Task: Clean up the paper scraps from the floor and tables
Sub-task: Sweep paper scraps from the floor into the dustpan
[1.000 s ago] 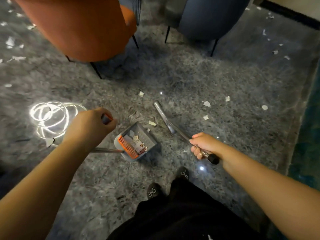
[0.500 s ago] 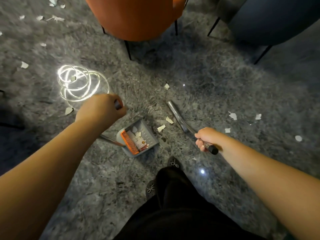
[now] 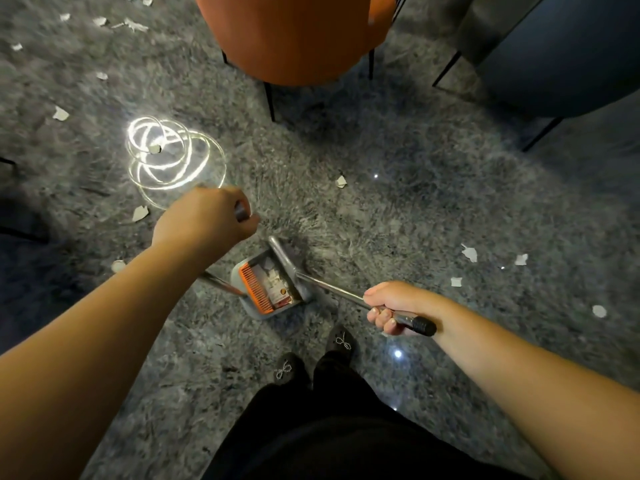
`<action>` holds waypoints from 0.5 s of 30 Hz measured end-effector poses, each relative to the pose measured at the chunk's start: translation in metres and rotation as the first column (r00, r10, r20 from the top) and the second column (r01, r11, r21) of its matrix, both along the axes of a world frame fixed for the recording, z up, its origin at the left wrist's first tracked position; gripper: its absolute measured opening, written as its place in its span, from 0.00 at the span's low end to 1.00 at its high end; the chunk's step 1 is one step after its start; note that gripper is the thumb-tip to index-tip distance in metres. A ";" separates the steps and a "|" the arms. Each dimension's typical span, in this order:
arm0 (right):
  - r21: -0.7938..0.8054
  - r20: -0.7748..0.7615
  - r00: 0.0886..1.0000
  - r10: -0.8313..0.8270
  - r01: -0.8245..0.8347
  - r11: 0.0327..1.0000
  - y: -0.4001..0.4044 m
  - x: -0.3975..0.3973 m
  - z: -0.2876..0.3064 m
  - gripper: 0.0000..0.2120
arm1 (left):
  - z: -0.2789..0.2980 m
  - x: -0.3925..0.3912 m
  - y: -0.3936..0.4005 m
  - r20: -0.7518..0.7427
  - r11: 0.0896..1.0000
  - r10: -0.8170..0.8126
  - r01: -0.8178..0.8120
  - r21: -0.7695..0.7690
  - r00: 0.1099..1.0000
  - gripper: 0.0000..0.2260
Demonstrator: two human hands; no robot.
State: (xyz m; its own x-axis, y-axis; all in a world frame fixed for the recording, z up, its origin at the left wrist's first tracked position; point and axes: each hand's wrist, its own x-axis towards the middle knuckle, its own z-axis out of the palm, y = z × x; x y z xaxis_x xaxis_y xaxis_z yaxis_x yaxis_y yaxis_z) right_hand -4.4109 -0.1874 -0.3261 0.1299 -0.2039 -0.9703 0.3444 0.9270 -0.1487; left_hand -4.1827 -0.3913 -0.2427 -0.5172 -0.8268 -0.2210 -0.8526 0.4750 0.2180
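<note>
two hands: both clenched on metal handles, one tool each.
left hand (image 3: pixel 204 216): fingers curled round the top of the dustpan handle (image 3: pixel 221 284); only a dark end shows past the thumb, and the forearm covers most of the shaft.
right hand (image 3: pixel 393 306): fingers wrapped round the broom handle (image 3: pixel 332 289) just ahead of its black end cap.
broom head (image 3: pixel 282 256): grey, lying across the far right edge of the dustpan; bristles hard to make out.
dustpan (image 3: pixel 268 289): grey with an orange comb, on the floor just beyond the shoes; holds white scraps and a reddish piece whose print is unreadable.
paper scraps (image 3: pixel 469 252): white bits on the grey floor (image 3: pixel 415 209), some to the right, one far of the dustpan, more at left and far left.
glare (image 3: pixel 169 154): bright looping reflection at left, partly washing out a scrap inside it.
orange chair (image 3: pixel 294 36): far centre, top cut off, thin black legs standing on the floor.
dark blue chair (image 3: pixel 561 53): far right, cut by the frame.
shoes (image 3: pixel 341 341): black with sparkly bows, near centre, partly under black clothing.
</note>
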 end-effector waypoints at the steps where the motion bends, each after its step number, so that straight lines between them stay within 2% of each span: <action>1: -0.013 -0.013 1.000 0.016 -0.016 1.000 -0.001 0.003 0.005 0.13 | 0.001 0.003 -0.003 -0.004 1.000 0.006 -0.006 0.000 1.000 0.08; 5: -0.032 -0.047 0.999 0.026 -0.027 0.999 -0.010 0.015 0.019 0.10 | 0.006 0.019 -0.014 -0.051 0.998 0.054 -0.052 0.025 0.997 0.07; 15: -0.159 -0.231 0.961 -0.155 0.120 0.980 -0.040 0.005 0.041 0.17 | 0.018 0.019 -0.049 -0.153 0.998 0.067 -0.064 0.025 0.986 0.08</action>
State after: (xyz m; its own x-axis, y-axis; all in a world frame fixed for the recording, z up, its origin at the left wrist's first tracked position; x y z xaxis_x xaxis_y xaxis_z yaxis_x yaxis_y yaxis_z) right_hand -4.4060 -0.2278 -0.2853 -0.1430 -0.3410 -0.9291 0.4048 0.8365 -0.3693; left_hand -4.1642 -0.4399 -0.2245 -0.4909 -0.8564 -0.1599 -0.8376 0.4134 0.3572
